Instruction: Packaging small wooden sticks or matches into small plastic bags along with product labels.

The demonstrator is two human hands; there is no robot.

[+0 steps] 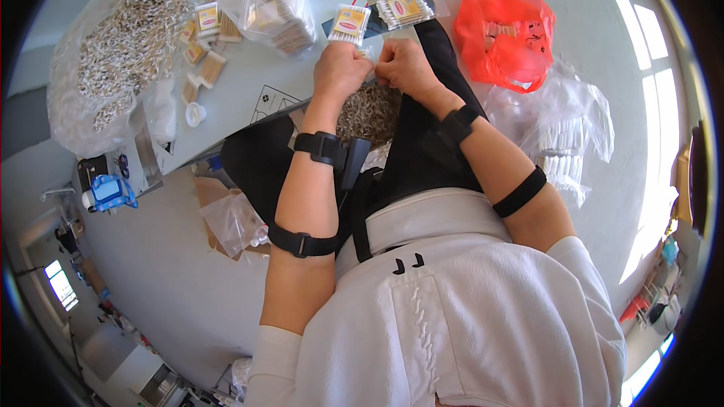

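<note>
My left hand [341,69] and my right hand [408,68] are close together above my lap, both with curled fingers. They pinch something small between them, and I cannot make out what it is. Just beyond my left hand is a flat pack of cotton swabs [349,22] with a yellow and white label. A second pack of cotton swabs [405,8] lies to its right, past my right hand. Below the hands, between my legs, a heap of loose cotton swabs [369,114] shows, partly hidden by my left wrist.
On the left of the table [240,114] lies a big clear bag of loose swabs [124,45]. Beside it are several small packs [213,68] and a clear bag of packs [265,4]. A red plastic bag [504,26] and a clear bag of white bundles [562,132] are at right.
</note>
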